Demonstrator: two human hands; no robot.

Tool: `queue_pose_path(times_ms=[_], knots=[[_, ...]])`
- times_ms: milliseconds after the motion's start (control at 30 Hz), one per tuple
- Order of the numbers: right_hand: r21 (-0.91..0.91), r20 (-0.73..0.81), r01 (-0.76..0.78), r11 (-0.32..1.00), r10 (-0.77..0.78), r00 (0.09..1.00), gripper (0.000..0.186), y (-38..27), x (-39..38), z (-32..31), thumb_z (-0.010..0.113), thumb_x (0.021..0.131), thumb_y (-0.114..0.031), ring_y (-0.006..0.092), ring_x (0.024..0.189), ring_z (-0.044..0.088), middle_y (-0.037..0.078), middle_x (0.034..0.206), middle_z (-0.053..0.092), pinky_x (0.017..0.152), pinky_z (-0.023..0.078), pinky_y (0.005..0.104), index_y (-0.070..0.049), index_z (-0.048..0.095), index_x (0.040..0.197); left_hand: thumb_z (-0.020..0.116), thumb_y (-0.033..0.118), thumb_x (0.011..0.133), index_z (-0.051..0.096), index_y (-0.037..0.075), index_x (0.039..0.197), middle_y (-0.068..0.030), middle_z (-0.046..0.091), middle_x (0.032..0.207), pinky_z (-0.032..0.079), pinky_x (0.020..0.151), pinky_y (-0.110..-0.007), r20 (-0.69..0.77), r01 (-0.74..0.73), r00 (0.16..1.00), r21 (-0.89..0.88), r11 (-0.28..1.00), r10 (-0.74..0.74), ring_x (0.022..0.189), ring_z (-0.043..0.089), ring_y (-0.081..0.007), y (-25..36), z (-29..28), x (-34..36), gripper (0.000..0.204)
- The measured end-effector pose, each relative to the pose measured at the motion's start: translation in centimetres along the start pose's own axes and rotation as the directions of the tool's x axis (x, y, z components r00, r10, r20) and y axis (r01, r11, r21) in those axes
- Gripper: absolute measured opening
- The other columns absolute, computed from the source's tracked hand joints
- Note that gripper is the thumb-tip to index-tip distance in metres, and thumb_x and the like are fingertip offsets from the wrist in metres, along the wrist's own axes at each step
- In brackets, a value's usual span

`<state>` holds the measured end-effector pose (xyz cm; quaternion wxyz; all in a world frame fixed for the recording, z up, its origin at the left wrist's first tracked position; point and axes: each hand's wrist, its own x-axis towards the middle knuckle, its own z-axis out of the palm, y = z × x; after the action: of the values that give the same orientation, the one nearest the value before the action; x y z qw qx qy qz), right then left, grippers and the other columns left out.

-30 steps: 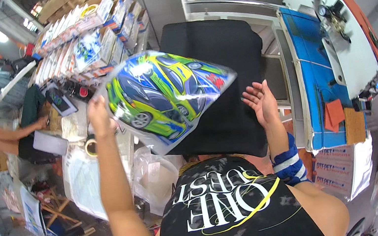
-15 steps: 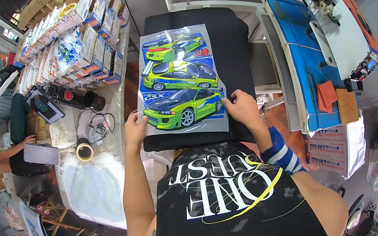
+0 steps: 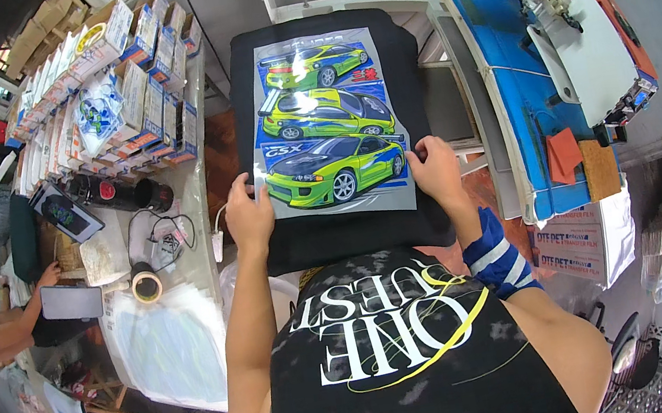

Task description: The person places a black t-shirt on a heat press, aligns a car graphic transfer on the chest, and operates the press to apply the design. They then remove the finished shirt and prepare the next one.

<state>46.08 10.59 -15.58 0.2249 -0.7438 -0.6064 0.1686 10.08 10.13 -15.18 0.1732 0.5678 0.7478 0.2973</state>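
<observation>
A clear transfer film [image 3: 336,131] printed with three green-and-blue cars lies on black cloth, which looks like a T-shirt [image 3: 405,72] spread over a flat platen. At the sheet's lower left edge, my left hand [image 3: 250,215] is closed in a pinch. My right hand [image 3: 438,175] pinches the opposite edge near the lower right corner. Black cloth shows on all sides of the film, and the sheet tilts slightly. The platen itself is hidden under the cloth.
Right of the cloth stands a blue-topped press [image 3: 537,102] with an orange pad [image 3: 564,157] on it. A table [image 3: 190,177] at left bears stacked boxes [image 3: 146,97], a tape roll [image 3: 147,287] and plastic sheets [image 3: 166,343]. Another person's arm [image 3: 14,329] shows at far left.
The film has shifted right across the black cloth, from its left edge toward its middle. Both hands moved along with it, still at its lower edges. The view has shifted slightly.
</observation>
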Motion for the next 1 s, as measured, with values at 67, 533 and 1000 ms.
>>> queue_pose_path(times_ms=[67, 533, 1000], knots=[[-0.068, -0.13, 0.319, 0.945, -0.325, 0.937, 0.038, 0.6, -1.0, 0.4, 0.079, 0.085, -0.026, 0.0362, 0.117, 0.061, 0.019, 0.127, 0.066, 0.1, 0.047, 0.0478, -0.003, 0.07, 0.114, 0.072, 0.016, 0.09, 0.07, 0.003, 0.123, -0.0172, 0.069, 0.126, 0.048, 0.101, -0.048, -0.044, -0.314, 0.947, 0.063, 0.947, 0.317, 0.118, 0.063, -0.037, -2.2, 0.2, 0.5, 0.036], [-0.094, -0.123, 0.417, 0.904, -0.427, 0.896, 0.053, 1.5, -2.7, 2.6, 0.079, 0.084, -0.033, 0.0398, 0.139, 0.048, 0.019, 0.145, 0.056, 0.119, 0.032, 0.0568, -0.009, 0.068, 0.129, 0.07, 0.015, 0.093, 0.069, 0.005, 0.131, -0.0148, 0.057, 0.149, 0.033, 0.119, -0.049, 0.054, -0.513, 0.855, -0.054, 0.857, 0.515, 0.145, 0.039, -0.0396, -5.2, 2.3, 0.4, 0.039], [-0.099, -0.152, 0.412, 0.906, -0.423, 0.893, 0.052, 1.0, -2.8, 2.5, 0.079, 0.082, -0.035, 0.0385, 0.136, 0.051, 0.017, 0.142, 0.058, 0.118, 0.034, 0.0564, -0.01, 0.069, 0.126, 0.07, 0.012, 0.091, 0.069, 0.005, 0.128, -0.0144, 0.057, 0.147, 0.034, 0.118, -0.052, 0.051, -0.506, 0.861, -0.028, 0.862, 0.507, 0.142, 0.041, -0.0415, -5.0, 2.2, 0.2, 0.038]])
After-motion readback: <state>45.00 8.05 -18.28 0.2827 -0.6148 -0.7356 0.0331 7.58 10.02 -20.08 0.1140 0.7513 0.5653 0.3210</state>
